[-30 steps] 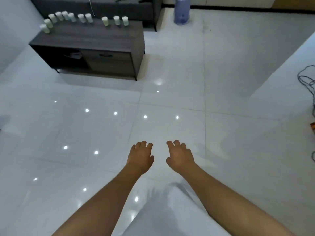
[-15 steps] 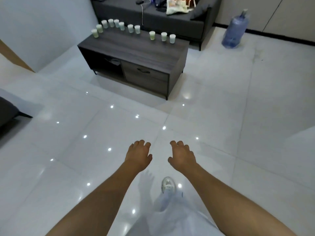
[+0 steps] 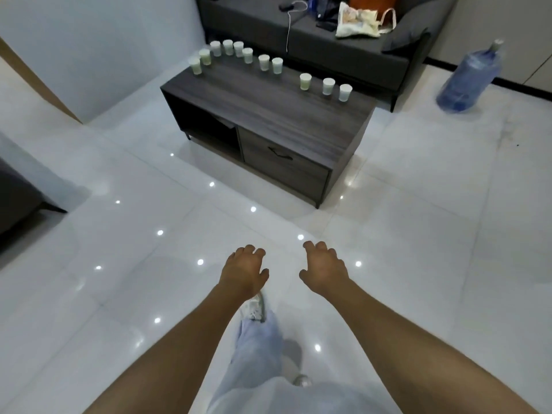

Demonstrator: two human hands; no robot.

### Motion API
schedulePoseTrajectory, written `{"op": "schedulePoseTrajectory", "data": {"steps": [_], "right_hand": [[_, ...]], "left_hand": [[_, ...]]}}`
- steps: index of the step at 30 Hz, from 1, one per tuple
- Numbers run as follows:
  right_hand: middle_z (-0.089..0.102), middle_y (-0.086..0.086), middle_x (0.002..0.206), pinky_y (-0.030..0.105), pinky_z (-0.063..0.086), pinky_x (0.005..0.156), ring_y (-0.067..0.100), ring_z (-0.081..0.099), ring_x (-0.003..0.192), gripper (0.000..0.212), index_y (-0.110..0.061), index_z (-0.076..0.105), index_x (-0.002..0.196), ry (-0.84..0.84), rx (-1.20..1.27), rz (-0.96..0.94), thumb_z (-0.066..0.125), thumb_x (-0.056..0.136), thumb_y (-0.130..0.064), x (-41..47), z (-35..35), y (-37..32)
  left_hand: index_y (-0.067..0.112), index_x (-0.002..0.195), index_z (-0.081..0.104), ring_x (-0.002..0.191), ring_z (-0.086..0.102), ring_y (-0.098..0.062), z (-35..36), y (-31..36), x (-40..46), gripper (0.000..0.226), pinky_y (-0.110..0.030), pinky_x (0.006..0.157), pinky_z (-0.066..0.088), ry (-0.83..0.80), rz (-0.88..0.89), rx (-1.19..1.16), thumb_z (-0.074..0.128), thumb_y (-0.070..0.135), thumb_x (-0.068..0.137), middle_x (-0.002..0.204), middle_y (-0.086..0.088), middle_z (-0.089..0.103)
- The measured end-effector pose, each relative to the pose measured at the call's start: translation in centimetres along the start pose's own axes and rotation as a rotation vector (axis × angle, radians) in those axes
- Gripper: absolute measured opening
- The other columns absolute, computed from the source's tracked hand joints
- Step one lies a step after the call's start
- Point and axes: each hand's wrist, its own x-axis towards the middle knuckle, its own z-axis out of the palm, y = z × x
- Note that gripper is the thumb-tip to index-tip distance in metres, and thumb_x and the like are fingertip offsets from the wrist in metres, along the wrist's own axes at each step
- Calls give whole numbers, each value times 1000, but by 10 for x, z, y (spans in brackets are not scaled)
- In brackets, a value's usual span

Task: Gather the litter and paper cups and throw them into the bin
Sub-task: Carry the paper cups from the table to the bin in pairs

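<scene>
Pale unlabelled paper cups (image 3: 328,86) on wooden table (image 3: 268,115); hands (image 3: 243,271) empty.

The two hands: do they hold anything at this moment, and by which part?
Nothing is held. The left hand and the right hand hang empty over the floor, fingers loosely curled.

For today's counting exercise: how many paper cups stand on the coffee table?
11. Eight paper cups curve along the coffee table's far left edge; three more line its far right. None looks hidden.
</scene>
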Motion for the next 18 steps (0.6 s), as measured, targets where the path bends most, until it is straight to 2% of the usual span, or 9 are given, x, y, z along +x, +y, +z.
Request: {"op": "schedulePoseTrajectory", "data": {"steps": [11, 18], "right_hand": [[40, 6, 132, 36, 42, 85, 27, 44, 115, 57, -20, 31, 141, -39, 7, -49, 54, 88, -20, 206, -86, -138], [40, 7, 134, 35, 41, 85, 27, 44, 118, 58, -20, 31, 141, -69, -21, -69, 55, 88, -18, 326, -143, -185]], "left_hand": [[16, 140, 39, 127, 41, -22, -135, -134, 185, 49, -31, 100, 37, 51, -65, 1, 46, 35, 96, 139, -5, 44], [16, 140, 39, 125, 41, -24, -189, -188, 287, 49, -32, 99, 39, 20, -123, -61, 47, 35, 96, 138, -6, 45]]}}
